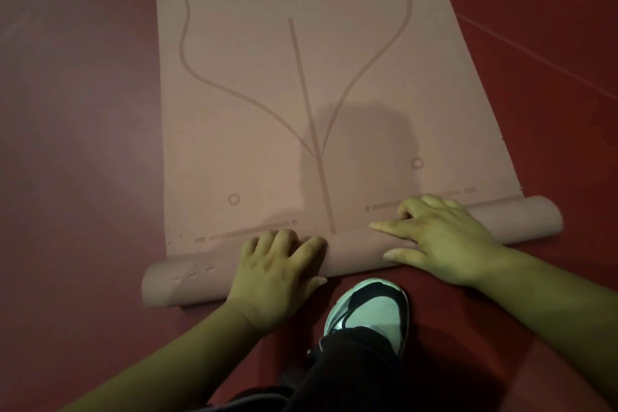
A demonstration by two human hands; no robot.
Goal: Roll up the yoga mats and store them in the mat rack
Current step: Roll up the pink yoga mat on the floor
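On one half-rolled mat [254, 130]: left hand [274, 274], right hand [444, 241] (both gripping).

spread on floor [83, 110] ahead: yoga mat [267, 94], near end rolled under left hand [277, 274] and right hand [441, 237]; just behind, shoe [371, 311].

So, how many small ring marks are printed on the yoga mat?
2: left ring mark beyond the left hand; right ring mark beyond the right hand. The rolled part may hide others.
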